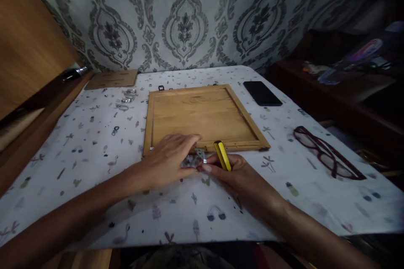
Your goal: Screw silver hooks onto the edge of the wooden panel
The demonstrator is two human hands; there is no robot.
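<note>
A wooden cabinet door [202, 115], framed round a flat panel, lies on the table in front of me. My left hand [167, 157] is over its near left edge, thumb and fingers apart beside a small clear plastic bag [190, 161]. My right hand [232, 169] grips a yellow-handled screwdriver [222, 155] with a black end, its thin shaft seeming to show below the palm. The same hand's thumb and fingertip pinch a small metal hinge [200, 154] at the door's near edge. Whether the left thumb touches the bag I cannot tell.
Glasses [328, 153] and a black phone [261, 93] lie to the right on the patterned tablecloth [170, 206]. Back left are a cardboard piece [112, 79] and shiny metal parts [128, 96]. A patterned wall [186, 17] stands behind; dark furniture is at right.
</note>
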